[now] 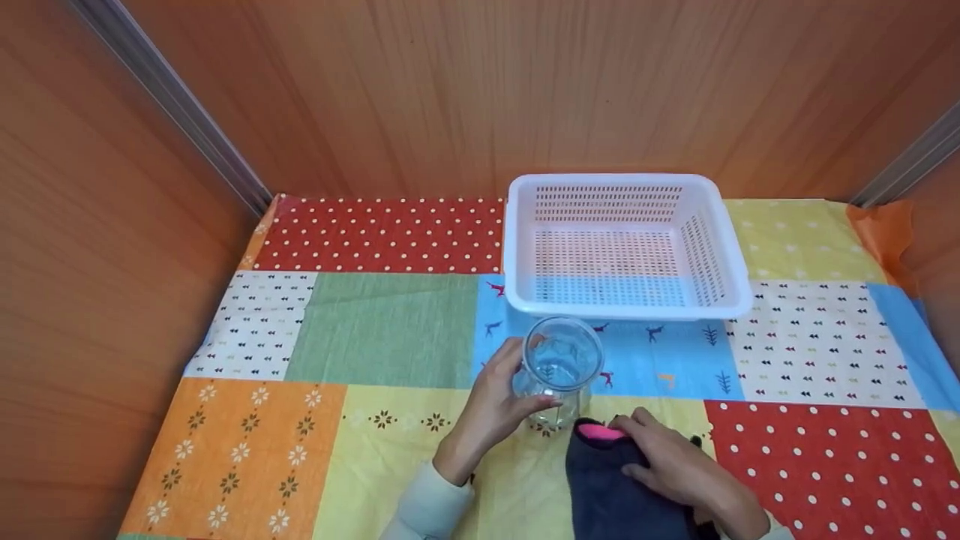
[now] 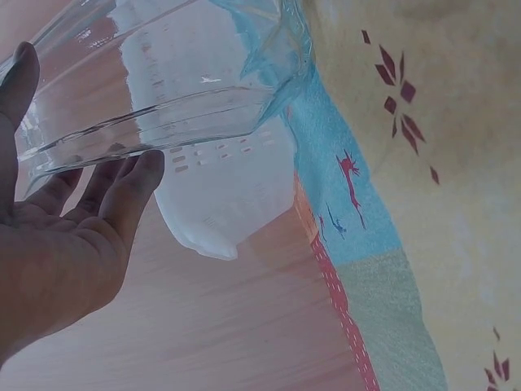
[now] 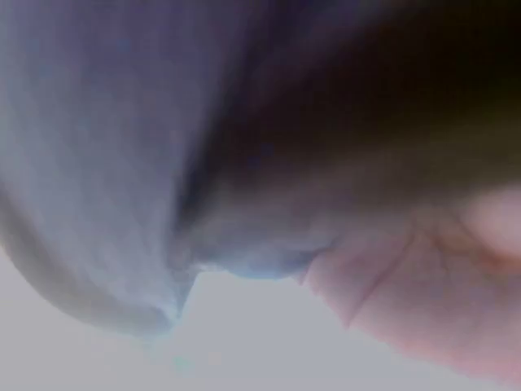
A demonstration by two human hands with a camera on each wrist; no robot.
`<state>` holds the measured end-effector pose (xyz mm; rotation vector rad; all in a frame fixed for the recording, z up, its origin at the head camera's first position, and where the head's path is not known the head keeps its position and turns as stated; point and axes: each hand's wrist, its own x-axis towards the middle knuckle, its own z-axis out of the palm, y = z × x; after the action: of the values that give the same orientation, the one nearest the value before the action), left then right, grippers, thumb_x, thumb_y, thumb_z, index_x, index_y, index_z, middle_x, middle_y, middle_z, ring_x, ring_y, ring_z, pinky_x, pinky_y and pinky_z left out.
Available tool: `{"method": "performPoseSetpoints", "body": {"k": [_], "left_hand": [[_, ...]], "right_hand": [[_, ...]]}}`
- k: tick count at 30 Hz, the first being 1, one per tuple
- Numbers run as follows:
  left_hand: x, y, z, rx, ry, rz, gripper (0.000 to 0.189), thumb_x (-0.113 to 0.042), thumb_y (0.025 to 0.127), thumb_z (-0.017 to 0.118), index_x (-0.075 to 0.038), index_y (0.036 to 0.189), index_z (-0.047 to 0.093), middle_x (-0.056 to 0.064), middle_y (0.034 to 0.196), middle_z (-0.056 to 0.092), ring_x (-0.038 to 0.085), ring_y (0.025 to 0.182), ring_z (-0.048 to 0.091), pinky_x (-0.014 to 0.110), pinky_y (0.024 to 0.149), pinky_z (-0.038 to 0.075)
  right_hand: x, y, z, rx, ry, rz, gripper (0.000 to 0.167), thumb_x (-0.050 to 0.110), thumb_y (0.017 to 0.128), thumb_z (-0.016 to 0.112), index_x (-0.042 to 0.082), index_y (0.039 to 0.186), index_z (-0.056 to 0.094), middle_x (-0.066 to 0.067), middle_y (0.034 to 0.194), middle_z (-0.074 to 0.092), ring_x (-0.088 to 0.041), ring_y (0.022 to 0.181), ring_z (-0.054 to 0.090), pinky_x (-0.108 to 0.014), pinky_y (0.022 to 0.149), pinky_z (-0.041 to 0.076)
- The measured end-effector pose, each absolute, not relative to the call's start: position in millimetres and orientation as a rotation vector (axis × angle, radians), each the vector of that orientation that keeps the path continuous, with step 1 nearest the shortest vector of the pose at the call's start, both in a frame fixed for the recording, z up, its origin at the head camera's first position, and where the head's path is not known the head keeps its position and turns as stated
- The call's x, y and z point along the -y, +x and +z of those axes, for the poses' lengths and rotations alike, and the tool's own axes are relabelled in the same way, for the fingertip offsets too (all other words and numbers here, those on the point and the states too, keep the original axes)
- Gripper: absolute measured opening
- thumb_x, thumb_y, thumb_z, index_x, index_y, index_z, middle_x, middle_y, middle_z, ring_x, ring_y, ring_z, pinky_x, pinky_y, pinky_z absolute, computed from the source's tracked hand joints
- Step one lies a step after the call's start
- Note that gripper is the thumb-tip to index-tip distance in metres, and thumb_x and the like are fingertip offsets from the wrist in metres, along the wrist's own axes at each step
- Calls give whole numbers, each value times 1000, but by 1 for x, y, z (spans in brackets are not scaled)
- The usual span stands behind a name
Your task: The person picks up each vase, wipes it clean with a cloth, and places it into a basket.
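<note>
A clear glass jar (image 1: 564, 360) with a wide round mouth stands near the middle, and my left hand (image 1: 491, 401) grips its side, thumb in front and fingers behind. In the left wrist view the same fingers curl under the jar's clear wall (image 2: 187, 122). To the right, my right hand (image 1: 675, 461) holds a dark grey cloth bag (image 1: 611, 487) near its open mouth. Something bright pink (image 1: 600, 432) shows inside that mouth; its kind cannot be made out. The right wrist view is blurred, with dark cloth (image 3: 89, 147) beside part of the palm (image 3: 415, 301).
Behind the jar is a white plastic basket (image 1: 630, 309) with slotted walls, and no objects show inside it. A patchwork tablecloth (image 1: 390, 322) covers the table. Wood-look panels (image 1: 450, 97) enclose the back and both sides.
</note>
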<state>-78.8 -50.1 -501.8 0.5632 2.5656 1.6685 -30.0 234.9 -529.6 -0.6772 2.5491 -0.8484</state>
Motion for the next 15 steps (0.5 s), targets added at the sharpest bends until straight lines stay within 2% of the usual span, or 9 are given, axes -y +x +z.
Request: {"method": "performPoseSetpoints", "body": {"k": [3, 6, 11, 15], "left_hand": [[50, -79, -502, -2562, 559, 1663, 76, -14, 81, 93, -12, 149, 58, 5, 138, 62, 34, 128, 60, 51, 107, 53], [50, -78, -501, -2562, 545, 1657, 77, -15, 81, 94, -11, 149, 58, 5, 139, 61, 34, 129, 60, 51, 108, 52], [51, -78, -500, -2559, 539, 1660, 77, -14, 81, 94, -11, 148, 58, 4, 139, 61, 34, 129, 60, 52, 108, 52], [50, -79, -501, -2577, 555, 1655, 77, -16, 80, 94, -11, 148, 58, 5, 138, 62, 34, 128, 61, 51, 107, 52]], "right_hand": [[-236, -30, -529, -2558, -658, -846, 39, 13, 91, 82, 9, 122, 59, -2, 119, 48, -19, 89, 63, -38, 75, 59], [-237, -31, -529, -2582, -664, -845, 35, 15, 90, 84, 12, 114, 58, 1, 116, 50, -15, 87, 61, -34, 74, 57], [-238, -32, -529, -2562, -603, -842, 40, 24, 90, 85, 13, 119, 59, 5, 108, 63, -16, 94, 62, -42, 80, 58], [-237, -32, -531, -2589, -626, -856, 37, 32, 93, 82, 13, 121, 64, 7, 106, 65, -14, 93, 62, -43, 81, 58]]}}
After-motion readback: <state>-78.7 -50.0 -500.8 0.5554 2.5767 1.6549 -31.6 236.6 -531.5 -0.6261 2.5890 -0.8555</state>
